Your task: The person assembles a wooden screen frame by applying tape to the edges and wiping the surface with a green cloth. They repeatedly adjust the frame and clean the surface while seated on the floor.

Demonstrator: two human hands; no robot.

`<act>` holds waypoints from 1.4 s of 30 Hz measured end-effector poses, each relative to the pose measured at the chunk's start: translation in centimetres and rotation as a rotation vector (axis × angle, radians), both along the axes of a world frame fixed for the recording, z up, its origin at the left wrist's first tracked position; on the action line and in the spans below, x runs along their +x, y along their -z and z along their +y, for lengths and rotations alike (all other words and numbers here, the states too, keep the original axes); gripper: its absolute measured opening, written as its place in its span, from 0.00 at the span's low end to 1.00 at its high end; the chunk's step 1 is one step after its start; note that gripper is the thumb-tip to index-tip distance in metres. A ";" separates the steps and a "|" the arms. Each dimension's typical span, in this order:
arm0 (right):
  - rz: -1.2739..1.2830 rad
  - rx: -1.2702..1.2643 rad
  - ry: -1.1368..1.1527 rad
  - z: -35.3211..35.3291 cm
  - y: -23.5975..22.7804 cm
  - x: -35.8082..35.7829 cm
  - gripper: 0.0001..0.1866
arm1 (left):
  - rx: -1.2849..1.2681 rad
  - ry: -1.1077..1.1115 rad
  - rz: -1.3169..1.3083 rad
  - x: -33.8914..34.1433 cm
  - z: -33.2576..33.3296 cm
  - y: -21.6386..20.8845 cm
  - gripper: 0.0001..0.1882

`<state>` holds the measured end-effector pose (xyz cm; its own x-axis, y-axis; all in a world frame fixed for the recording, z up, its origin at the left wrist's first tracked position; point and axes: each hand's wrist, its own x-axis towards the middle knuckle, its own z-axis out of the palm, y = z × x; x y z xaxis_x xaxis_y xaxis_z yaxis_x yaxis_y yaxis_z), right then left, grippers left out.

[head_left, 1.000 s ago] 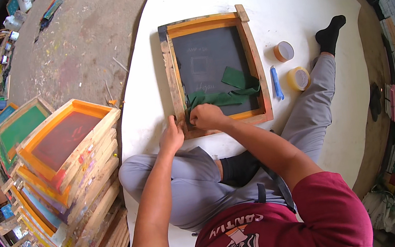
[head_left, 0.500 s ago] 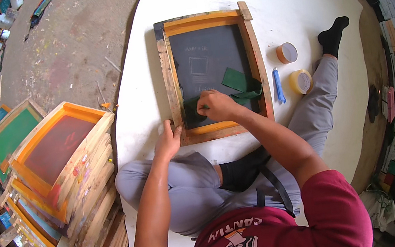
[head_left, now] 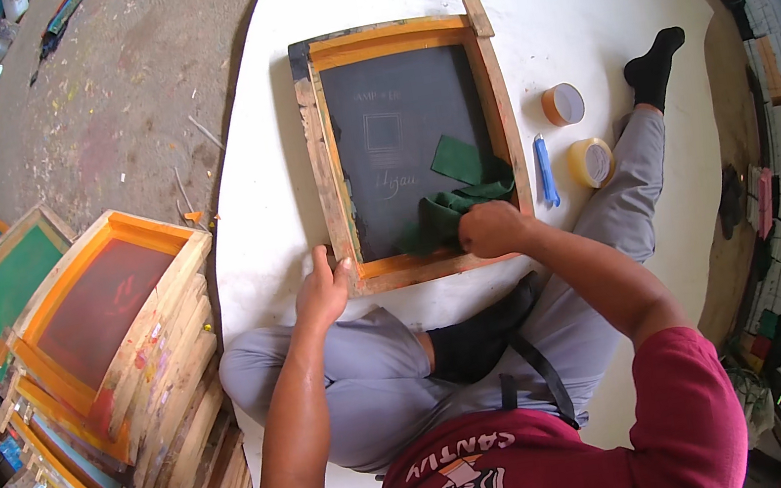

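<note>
In front of me a wooden screen-printing frame (head_left: 318, 169) with dark mesh (head_left: 375, 96) lies on a white sheet. Faint light lettering and a small square outline show in the mesh. My right hand (head_left: 494, 229) is closed on a dark green cloth (head_left: 442, 217) at the frame's lower right, and the cloth spreads over the mesh to its left and above. With thumb and fingers, my left hand (head_left: 322, 289) grips the frame's lower left corner.
A blue cutter knife (head_left: 546, 172), a brown tape roll (head_left: 563, 105) and a clear tape roll (head_left: 592, 163) lie right of the frame. To my left several wooden screen frames (head_left: 161, 316) are stacked. My outstretched leg (head_left: 619, 182) runs along the right side.
My right hand has moved right and slightly down with the cloth, uncovering mesh on the lower left. My left hand stays at the frame's corner.
</note>
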<state>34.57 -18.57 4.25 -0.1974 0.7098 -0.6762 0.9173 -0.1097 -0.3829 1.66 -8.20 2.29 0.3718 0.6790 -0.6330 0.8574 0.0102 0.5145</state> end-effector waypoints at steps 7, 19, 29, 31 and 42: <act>0.281 0.166 0.029 -0.5 2.3 -3.8 0.14 | 0.042 -0.014 0.052 0.0 -0.4 0.1 0.24; 0.295 0.142 0.089 -2.5 1.3 -5.1 0.22 | -0.019 -0.035 0.021 -0.2 -0.4 0.9 0.24; 0.322 0.122 0.129 -1.3 1.5 -7.3 0.27 | -0.060 -0.052 0.023 0.7 0.0 -1.1 0.23; 0.394 0.213 0.173 0.1 1.6 -10.7 0.26 | 0.038 -0.034 0.015 -0.8 -0.7 2.2 0.23; 0.132 0.236 -0.051 -0.4 -0.7 -7.3 0.22 | -0.060 -0.068 0.018 0.2 -0.2 -0.2 0.24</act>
